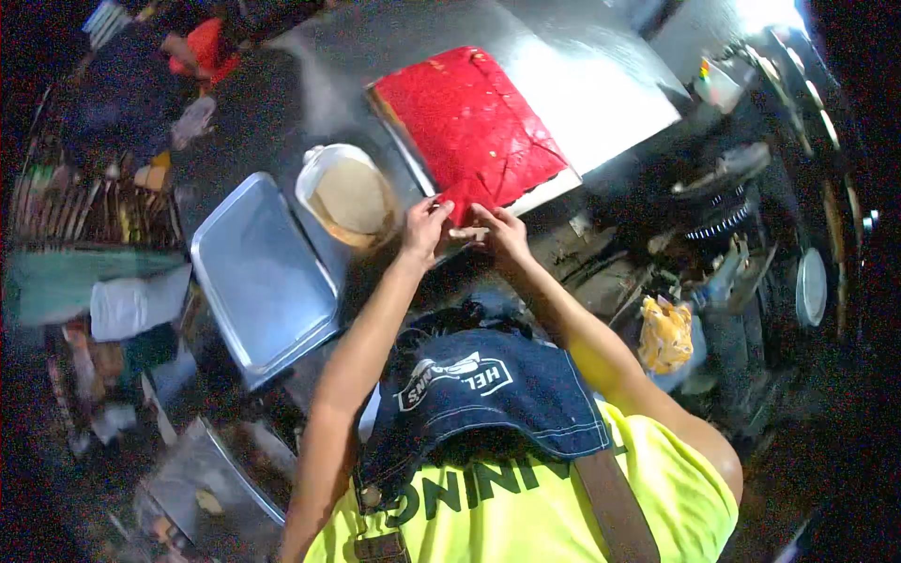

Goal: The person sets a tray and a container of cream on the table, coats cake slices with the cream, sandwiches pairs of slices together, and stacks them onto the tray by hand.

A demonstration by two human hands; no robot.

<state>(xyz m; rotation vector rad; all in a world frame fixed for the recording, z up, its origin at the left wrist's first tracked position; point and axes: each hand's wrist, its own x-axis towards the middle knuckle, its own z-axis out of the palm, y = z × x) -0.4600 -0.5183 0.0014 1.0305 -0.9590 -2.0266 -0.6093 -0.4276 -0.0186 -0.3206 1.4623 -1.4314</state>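
A glossy, wrinkled red sheet (pixel 465 117) covers a flat rectangular slab on a pale board (pixel 563 185). At its near corner the red material is gathered between my hands. My left hand (pixel 427 225) pinches the left side of this corner, fingers closed. On the right side, my right hand (pixel 505 230) also has its fingers closed on the red material. What lies under the sheet is mostly hidden. Just left of my left hand stands a white tub (pixel 310 178) with a beige, flat-topped content.
A shallow metal tray (pixel 263 272) lies left of the tub. The board rests on a shiny metal table (pixel 601 84). To the right are a yellow bundle (pixel 666 335) and dark clutter. Another person's hand (pixel 183 52) is near a red object at top left.
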